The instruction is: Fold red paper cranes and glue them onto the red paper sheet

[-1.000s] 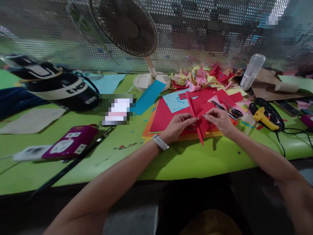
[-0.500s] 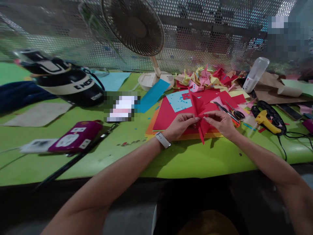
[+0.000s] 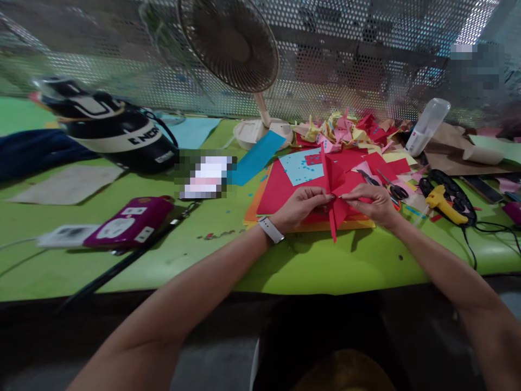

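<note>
A folded red paper piece [image 3: 332,217] with pointed ends is held upright between both hands, above the stacked sheets. My left hand [image 3: 303,206], with a pale watch band at the wrist, pinches its left side near the middle. From the right, my right hand [image 3: 372,202] pinches it with thumb and forefinger close to the left fingertips. Beneath lie red sheets [image 3: 277,190] on orange and yellow ones. A light blue sheet [image 3: 300,168] strewn with small blue bits rests on top, just beyond the left hand.
Scissors [image 3: 394,187] and a yellow glue gun [image 3: 448,205] lie to the right. A heap of folded paper shapes [image 3: 342,130] sits behind, near a fan [image 3: 234,43] and a clear-topped bottle [image 3: 427,127]. Leftward are a phone [image 3: 208,176], a purple case [image 3: 130,220] and a black flask [image 3: 118,138].
The view has shifted slightly, so the table things appear farther right. The right fingers have straightened a little and shifted at the fold; both hands keep hold of the red paper.
</note>
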A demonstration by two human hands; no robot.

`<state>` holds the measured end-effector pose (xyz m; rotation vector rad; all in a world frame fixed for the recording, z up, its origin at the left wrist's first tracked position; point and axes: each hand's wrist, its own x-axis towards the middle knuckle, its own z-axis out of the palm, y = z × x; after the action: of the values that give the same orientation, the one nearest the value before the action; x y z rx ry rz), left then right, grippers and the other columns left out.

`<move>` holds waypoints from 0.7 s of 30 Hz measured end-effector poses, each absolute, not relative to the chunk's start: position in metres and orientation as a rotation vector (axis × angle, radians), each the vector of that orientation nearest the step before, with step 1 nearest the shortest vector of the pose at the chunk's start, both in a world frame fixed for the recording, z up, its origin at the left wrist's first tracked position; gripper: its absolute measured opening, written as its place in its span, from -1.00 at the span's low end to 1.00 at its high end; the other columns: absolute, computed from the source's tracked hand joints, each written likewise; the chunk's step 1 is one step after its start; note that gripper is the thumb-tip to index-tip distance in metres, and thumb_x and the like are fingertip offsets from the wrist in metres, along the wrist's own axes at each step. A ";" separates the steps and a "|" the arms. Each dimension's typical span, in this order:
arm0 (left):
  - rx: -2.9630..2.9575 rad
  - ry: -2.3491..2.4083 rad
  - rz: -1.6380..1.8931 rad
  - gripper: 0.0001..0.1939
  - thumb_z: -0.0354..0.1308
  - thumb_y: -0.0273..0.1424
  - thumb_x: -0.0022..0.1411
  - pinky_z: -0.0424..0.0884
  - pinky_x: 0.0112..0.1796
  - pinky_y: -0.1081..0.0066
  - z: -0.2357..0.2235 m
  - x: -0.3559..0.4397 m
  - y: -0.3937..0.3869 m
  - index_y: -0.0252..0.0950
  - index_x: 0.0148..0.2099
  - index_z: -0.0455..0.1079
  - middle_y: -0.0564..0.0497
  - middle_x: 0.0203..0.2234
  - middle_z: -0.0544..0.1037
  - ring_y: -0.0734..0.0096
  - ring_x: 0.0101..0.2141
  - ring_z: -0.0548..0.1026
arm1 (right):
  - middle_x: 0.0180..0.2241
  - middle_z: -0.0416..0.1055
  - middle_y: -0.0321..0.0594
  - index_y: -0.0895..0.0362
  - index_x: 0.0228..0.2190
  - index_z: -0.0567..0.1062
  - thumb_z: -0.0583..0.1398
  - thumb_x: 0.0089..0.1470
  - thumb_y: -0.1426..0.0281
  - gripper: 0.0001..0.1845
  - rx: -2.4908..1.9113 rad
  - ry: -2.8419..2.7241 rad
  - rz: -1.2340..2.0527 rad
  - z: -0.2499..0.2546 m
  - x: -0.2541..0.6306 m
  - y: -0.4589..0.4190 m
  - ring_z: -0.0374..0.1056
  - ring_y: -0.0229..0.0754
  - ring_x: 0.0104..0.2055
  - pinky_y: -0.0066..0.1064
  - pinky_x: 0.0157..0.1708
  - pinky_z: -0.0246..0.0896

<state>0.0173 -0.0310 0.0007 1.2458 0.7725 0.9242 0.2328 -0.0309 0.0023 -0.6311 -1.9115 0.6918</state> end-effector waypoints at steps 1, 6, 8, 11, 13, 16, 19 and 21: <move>1.240 0.772 0.922 -0.69 0.40 -0.21 -0.01 0.36 -0.42 0.48 0.001 0.017 -0.031 -0.32 -0.52 0.41 0.09 -0.59 0.48 0.55 -0.53 0.39 | -0.38 0.60 -0.27 -0.04 -0.30 0.67 0.30 0.13 0.27 -0.88 -0.611 -1.920 0.698 0.002 0.234 -0.030 0.49 -0.24 -0.35 -0.35 -0.30 0.45; 1.207 0.780 0.928 -0.71 0.40 -0.25 -0.07 0.36 -0.42 0.51 0.002 0.018 -0.032 -0.32 -0.55 0.41 0.11 -0.61 0.46 0.57 -0.54 0.38 | -0.39 0.60 -0.25 0.00 -0.33 0.67 0.29 0.13 0.28 -0.87 -0.612 -1.982 0.708 0.004 0.236 -0.029 0.49 -0.23 -0.35 -0.33 -0.29 0.46; 1.200 0.782 0.923 -0.71 0.39 -0.26 -0.08 0.37 -0.42 0.50 0.003 0.019 -0.032 -0.31 -0.57 0.40 0.11 -0.63 0.45 0.56 -0.54 0.37 | -0.37 0.60 -0.24 -0.02 -0.33 0.67 0.28 0.13 0.30 -0.87 -0.641 -2.029 0.688 0.006 0.237 -0.031 0.49 -0.21 -0.34 -0.30 -0.27 0.46; 1.186 0.803 0.917 -0.74 0.36 -0.25 -0.07 0.40 -0.40 0.45 0.002 0.019 -0.032 -0.30 -0.55 0.40 0.11 -0.62 0.45 0.52 -0.54 0.39 | -0.33 0.60 -0.23 -0.05 -0.30 0.66 0.26 0.13 0.34 -0.86 -0.669 -2.098 0.651 0.009 0.239 -0.032 0.50 -0.19 -0.31 -0.26 -0.24 0.47; 1.179 0.822 0.927 -0.75 0.34 -0.25 -0.06 0.42 -0.39 0.42 0.001 0.018 -0.032 -0.29 -0.54 0.39 0.11 -0.61 0.45 0.49 -0.53 0.42 | -0.31 0.59 -0.22 -0.04 -0.28 0.66 0.25 0.13 0.35 -0.84 -0.669 -2.138 0.631 0.010 0.240 -0.033 0.50 -0.17 -0.29 -0.25 -0.22 0.47; 1.187 0.825 0.953 -0.71 0.34 -0.21 -0.04 0.42 -0.39 0.41 0.000 0.018 -0.032 -0.29 -0.54 0.39 0.10 -0.61 0.45 0.47 -0.52 0.43 | -0.29 0.59 -0.20 -0.04 -0.25 0.67 0.23 0.15 0.34 -0.81 -0.674 -2.194 0.590 0.010 0.240 -0.033 0.49 -0.15 -0.26 -0.23 -0.20 0.46; 1.245 0.804 0.961 -0.63 0.39 -0.13 -0.02 0.37 -0.42 0.46 -0.001 0.019 -0.033 -0.31 -0.54 0.41 0.10 -0.62 0.44 0.54 -0.55 0.37 | -0.25 0.58 -0.19 -0.08 -0.22 0.67 0.24 0.15 0.34 -0.80 -0.720 -2.243 0.547 0.009 0.241 -0.033 0.49 -0.13 -0.22 -0.21 -0.16 0.44; 1.297 0.793 0.954 -0.57 0.39 -0.08 0.01 0.31 -0.46 0.50 -0.001 0.020 -0.033 -0.31 -0.57 0.37 0.12 -0.65 0.41 0.58 -0.57 0.32 | -0.24 0.57 -0.19 -0.10 -0.21 0.67 0.25 0.15 0.35 -0.79 -0.732 -2.268 0.530 0.009 0.242 -0.033 0.48 -0.12 -0.20 -0.20 -0.14 0.42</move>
<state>0.0204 -0.0334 -0.0009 1.2968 0.7927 0.9537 0.2417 -0.0333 0.0091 -0.7317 -2.2678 0.5302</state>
